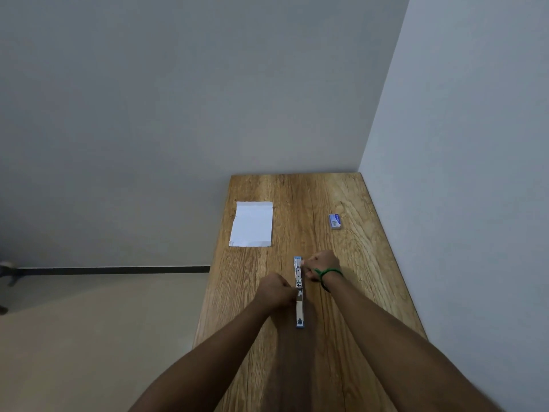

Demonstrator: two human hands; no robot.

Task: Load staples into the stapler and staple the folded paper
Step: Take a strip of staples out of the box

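Fingers of left hand (274,289) and right hand (322,264) at the stapler (299,310) hide behind knuckles — staple box (335,221) print unreadably small.

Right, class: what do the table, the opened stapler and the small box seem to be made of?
The table looks like wood or a wood-look laminate with a matt finish: brown grain lines and knots show. The stapler is shiny metal inside, glinting silver, with blue ends that are probably plastic. The box is likely printed card, blue and white, but it is too small to be sure.
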